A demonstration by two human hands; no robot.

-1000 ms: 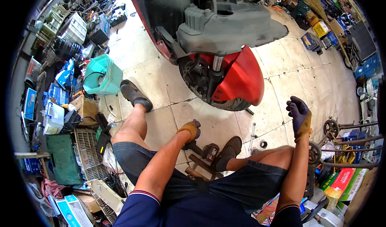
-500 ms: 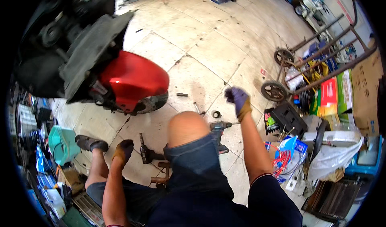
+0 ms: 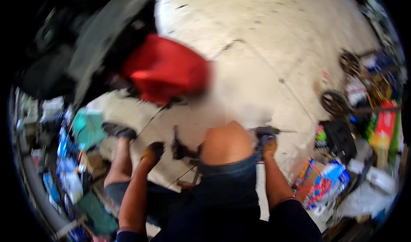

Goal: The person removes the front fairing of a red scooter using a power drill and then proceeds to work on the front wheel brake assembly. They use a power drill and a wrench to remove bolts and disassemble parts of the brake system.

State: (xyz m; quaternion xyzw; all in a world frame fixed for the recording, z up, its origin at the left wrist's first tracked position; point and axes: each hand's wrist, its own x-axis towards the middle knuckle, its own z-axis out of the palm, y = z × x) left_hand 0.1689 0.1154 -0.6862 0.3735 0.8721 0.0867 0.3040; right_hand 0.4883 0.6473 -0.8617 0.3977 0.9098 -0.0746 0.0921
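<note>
My right hand [image 3: 268,144], in a purple and tan work glove, is wrapped round the handle of a cordless drill [image 3: 264,131] beside my raised knee. The drill's long thin bit points right. My left hand [image 3: 155,151], gloved the same way, hangs over the floor beside my left leg. Its fingers are smeared, so their pose is unclear. A black power tool [image 3: 183,151] with an upright shaft lies just right of that hand, apart from it.
A motorcycle with a red front fender [image 3: 167,70] stands at the upper left. A teal bucket [image 3: 88,128] is beside my left foot. At the right are a hand truck wheel [image 3: 333,101], a black case [image 3: 339,140] and bagged clutter with red wire [image 3: 322,190].
My right hand has come down and back from above the floor to the drill and closed on it. The whole view has shifted and blurred; my left hand stays low at my left side.
</note>
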